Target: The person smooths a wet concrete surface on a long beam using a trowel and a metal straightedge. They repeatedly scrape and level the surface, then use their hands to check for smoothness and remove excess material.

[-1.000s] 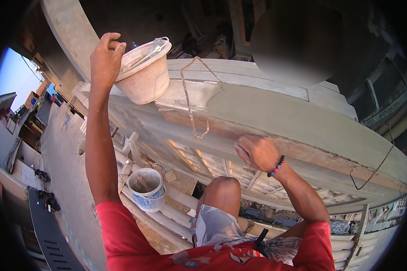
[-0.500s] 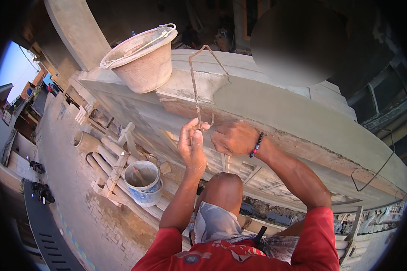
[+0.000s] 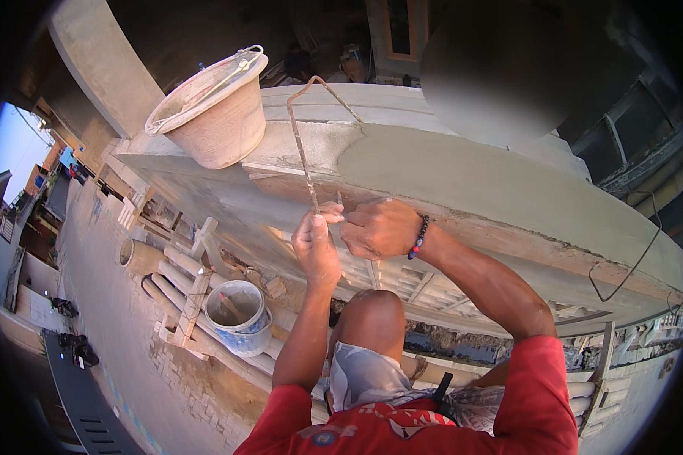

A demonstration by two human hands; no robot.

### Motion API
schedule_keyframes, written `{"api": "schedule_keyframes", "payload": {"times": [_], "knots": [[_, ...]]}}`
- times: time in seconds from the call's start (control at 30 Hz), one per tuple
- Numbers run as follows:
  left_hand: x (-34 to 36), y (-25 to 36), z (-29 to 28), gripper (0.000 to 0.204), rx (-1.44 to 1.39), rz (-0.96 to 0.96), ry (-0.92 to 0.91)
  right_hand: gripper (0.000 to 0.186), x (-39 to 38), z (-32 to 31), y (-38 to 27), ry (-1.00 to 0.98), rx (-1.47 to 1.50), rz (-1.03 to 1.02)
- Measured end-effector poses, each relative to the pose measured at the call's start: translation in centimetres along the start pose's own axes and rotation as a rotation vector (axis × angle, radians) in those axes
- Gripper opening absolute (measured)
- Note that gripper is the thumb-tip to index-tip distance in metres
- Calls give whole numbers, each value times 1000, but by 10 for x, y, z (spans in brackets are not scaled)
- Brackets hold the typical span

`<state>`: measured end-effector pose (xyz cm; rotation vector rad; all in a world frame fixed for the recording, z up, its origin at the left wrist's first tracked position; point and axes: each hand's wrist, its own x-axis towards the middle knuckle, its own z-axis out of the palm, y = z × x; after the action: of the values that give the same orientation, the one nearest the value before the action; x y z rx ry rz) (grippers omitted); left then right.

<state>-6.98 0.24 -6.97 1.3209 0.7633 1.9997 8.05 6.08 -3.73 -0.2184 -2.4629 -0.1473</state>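
Observation:
My left hand [image 3: 316, 239] grips the lower end of a bent, rusty metal rod [image 3: 300, 139], which hooks over the cement-coated ledge [image 3: 463, 182]. My right hand [image 3: 382, 227], with a beaded bracelet at the wrist, is curled against the reddish board [image 3: 470, 224] along the ledge's front, right beside the rod's hooked end; what its fingers hold is hidden. A cement-stained bucket [image 3: 209, 121] with a wire handle stands tilted on the ledge to the upper left. A similar bent rod [image 3: 621, 275] hangs farther right along the ledge.
Below me a blue-and-white pail [image 3: 235, 318] with a tool inside sits on pale poles [image 3: 167, 292], near a large drum-like container [image 3: 144, 256]. A concrete column [image 3: 102, 68] rises at the upper left. Down the paved lane are parked motorbikes [image 3: 80, 349] and a distant person [image 3: 77, 173].
My left hand has left the bucket's rim and come down to the right, closing on the bent rod. My right hand has moved left and a little up, beside it. The view has shifted slightly.

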Motion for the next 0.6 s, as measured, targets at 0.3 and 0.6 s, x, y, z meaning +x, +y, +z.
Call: {"api": "schedule_keyframes", "payload": {"times": [0.3,0.6], "knots": [[1,-5,2,35,-116,-40,-4,19,2,13,-3,134,115,29],[5,-5,9,47,36,-149,92,23,4,4,-4,162,46,30]]}}
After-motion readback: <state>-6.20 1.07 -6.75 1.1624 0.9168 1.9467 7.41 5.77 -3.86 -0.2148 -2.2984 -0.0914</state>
